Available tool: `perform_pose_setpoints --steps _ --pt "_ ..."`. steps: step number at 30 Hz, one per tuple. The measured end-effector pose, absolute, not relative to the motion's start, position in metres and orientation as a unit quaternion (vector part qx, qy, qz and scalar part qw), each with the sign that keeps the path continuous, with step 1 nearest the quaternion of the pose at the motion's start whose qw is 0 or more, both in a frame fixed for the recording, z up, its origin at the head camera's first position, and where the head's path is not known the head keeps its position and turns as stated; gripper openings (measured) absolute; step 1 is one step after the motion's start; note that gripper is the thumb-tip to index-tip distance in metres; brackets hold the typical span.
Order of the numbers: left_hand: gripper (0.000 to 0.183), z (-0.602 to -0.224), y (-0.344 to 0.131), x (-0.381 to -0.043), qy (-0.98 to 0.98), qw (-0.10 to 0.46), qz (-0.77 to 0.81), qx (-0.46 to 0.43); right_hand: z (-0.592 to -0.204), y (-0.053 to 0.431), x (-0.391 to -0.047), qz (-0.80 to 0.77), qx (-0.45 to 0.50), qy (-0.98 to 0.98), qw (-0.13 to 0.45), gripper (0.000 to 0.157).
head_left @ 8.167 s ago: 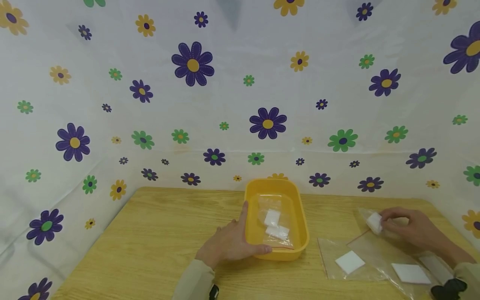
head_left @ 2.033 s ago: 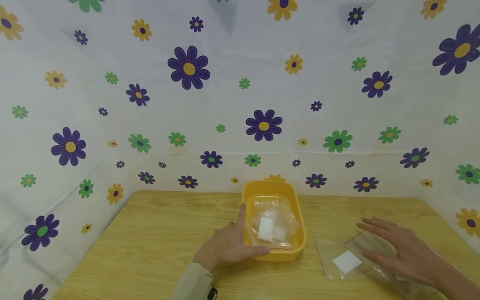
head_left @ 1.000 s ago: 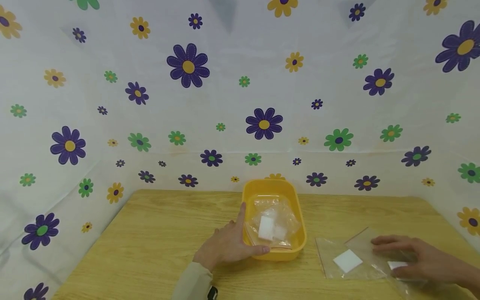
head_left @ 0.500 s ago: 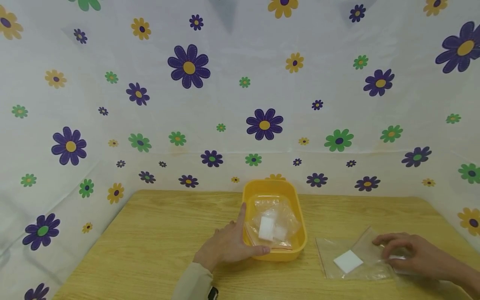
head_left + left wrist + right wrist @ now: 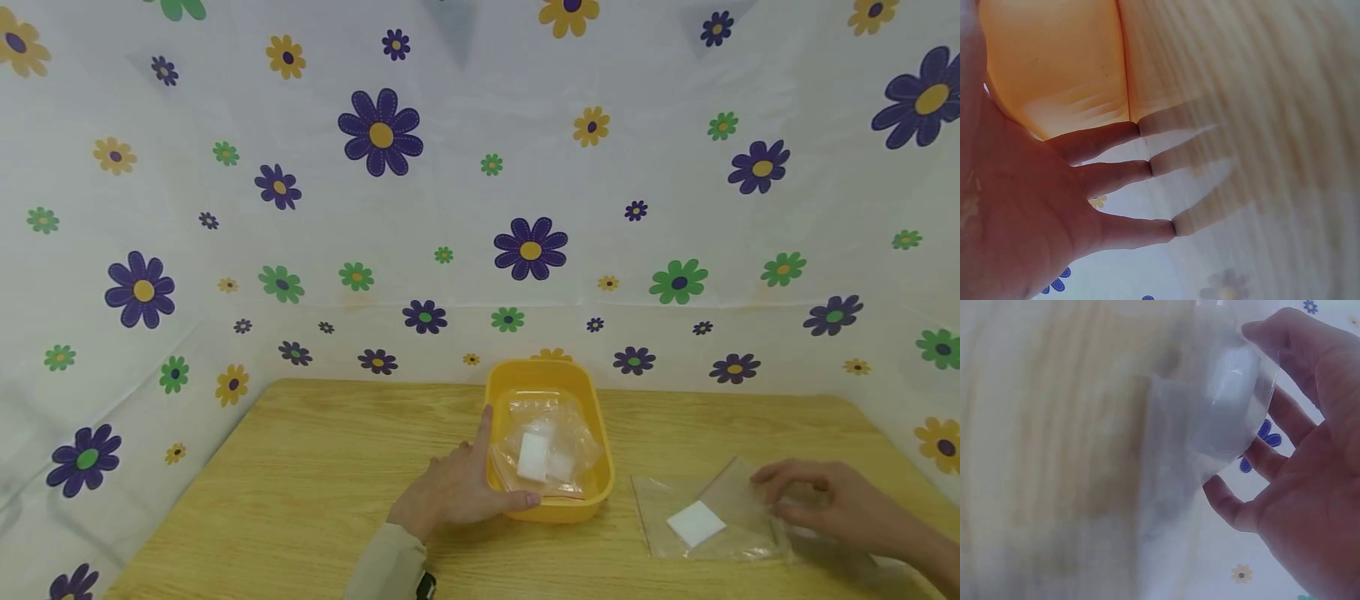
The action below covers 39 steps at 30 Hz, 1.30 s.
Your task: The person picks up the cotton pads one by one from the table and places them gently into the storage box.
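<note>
My left hand rests against the yellow plastic tub, index finger along its left wall and thumb at the front rim. In the left wrist view its straight fingertips meet the wooden tabletop. Inside the tub lie clear zip bags with white squares in them. At the right, my right hand pinches a clear zip bag holding a white piece, thumb on one side and fingers on the other. Left of that hand a flat zip bag with a white square lies on the table.
The wooden table reaches back to a white flower-print cloth that hangs behind and at both sides. The tub stands near the table's back edge.
Eight seconds ago my right hand held another bag; the tub's pile of bags has since grown. The right hand reached over the remaining bags and gripped one. The left hand stays at the tub.
</note>
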<state>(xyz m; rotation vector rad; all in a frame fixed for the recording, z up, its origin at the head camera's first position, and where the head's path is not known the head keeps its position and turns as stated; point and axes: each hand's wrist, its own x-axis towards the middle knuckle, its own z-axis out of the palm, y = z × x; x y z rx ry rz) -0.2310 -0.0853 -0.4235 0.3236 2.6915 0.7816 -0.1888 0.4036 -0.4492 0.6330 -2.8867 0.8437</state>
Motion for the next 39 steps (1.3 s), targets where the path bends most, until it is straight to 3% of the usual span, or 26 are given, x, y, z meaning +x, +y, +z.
perform_pose_setpoints --steps 5,18,39 --pt "0.135 -0.422 -0.086 -0.232 0.941 0.156 0.275 0.121 -0.435 0.395 -0.190 0.275 0.167 -0.946 0.040 0.016" --pt "0.135 -0.422 -0.085 -0.234 0.944 0.154 0.264 0.128 -0.406 0.385 -0.194 0.281 0.149 -0.939 0.130 0.018" --pt "0.134 -0.422 -0.087 -0.232 0.945 0.154 0.261 0.126 -0.369 0.309 -0.223 0.305 0.209 -0.918 0.142 0.018"
